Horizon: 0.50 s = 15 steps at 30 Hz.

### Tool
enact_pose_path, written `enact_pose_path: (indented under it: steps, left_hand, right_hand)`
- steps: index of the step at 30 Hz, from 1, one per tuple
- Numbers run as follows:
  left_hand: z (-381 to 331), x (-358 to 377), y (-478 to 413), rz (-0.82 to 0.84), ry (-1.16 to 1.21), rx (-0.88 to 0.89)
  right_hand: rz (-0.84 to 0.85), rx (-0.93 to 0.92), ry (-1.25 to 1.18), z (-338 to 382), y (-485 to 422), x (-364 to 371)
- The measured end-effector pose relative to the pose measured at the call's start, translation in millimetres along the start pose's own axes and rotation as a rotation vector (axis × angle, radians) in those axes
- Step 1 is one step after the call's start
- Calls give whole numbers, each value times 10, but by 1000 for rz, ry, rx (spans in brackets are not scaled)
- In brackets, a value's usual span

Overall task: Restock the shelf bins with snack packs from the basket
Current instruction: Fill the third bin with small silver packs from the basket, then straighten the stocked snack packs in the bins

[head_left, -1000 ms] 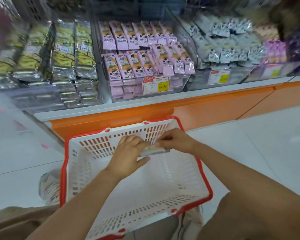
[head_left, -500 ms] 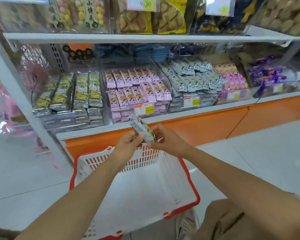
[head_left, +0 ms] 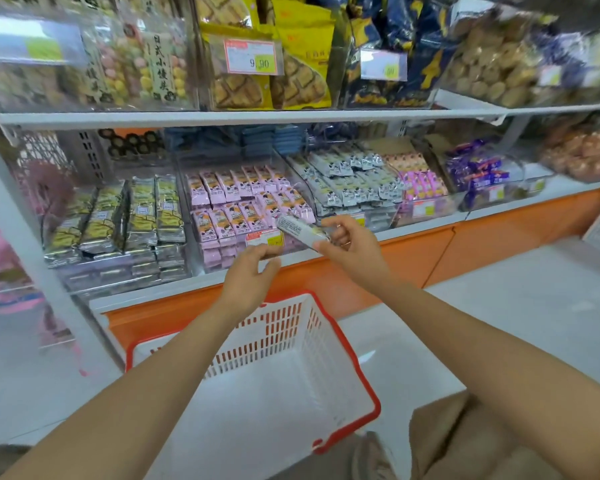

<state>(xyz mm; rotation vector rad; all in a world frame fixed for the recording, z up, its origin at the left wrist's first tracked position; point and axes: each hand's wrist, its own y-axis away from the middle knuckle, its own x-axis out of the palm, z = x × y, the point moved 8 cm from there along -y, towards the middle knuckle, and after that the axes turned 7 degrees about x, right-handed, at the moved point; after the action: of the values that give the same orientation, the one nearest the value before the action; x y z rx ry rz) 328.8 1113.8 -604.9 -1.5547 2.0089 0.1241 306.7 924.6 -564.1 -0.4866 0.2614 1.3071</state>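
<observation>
At the far left of the lower shelf, a clear bin holds dark-and-yellow packs standing in rows. Just right of it is the bin of pink packs, with a price tag on its front wall. The left hand hangs in front of that tag, near the shelf edge, fingers loosely curled toward the thumb with nothing seen between them; it is apart from the snack pack. The pack, pale and oblong, lies tilted in the air just up and to the right of the left hand, in front of the pink bin's right corner. The right hand pinches the pack's right end between thumb and curled fingers, so most of the wrapper sticks out to the left of the hand. Beyond the right hand, the next bin holds white-and-grey packs, and farther right sit purple packs. Near and below both forearms, the white basket with its red rim stands on the pale floor.
</observation>
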Motion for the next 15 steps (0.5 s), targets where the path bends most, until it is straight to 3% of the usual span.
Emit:
enact_pose_path:
  steps: [7, 15]
  left_hand:
    - [-76, -87, -404, -55, -342, 163]
    - [24, 139, -1003, 5, -485, 252]
  right_hand:
    - [-276, -23, 140, 121, -524, -449]
    - [-302, -121, 395, 112, -1539, -363]
